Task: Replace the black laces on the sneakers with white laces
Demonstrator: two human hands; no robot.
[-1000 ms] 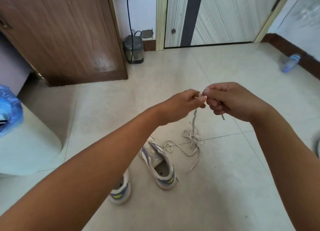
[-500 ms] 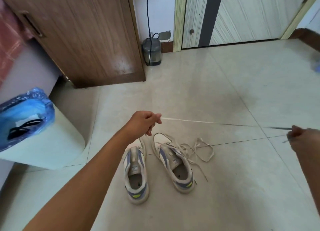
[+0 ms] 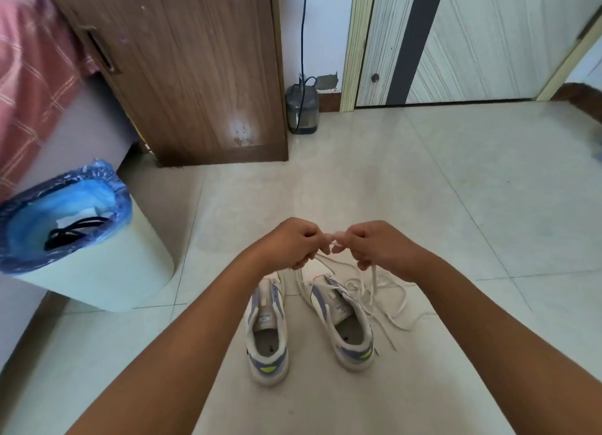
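On the floor (image 3: 423, 180) two sneakers (image 3: 267, 330) lie side by side, toes away from the person, eyelets bare; a loose white lace (image 3: 395, 299) sprawls beside the right shoe. The bin (image 3: 97, 271) at left holds what look like the black laces (image 3: 73, 231). Above the shoes, the left hand (image 3: 293, 244) and right hand (image 3: 378, 247) meet, fingers curled and pinching a second white lace (image 3: 374, 276) that hangs below the right hand toward the right shoe. Half a second ago the hands were wide apart, this lace stretched taut crosswise; now they have closed together, probably matching its ends.
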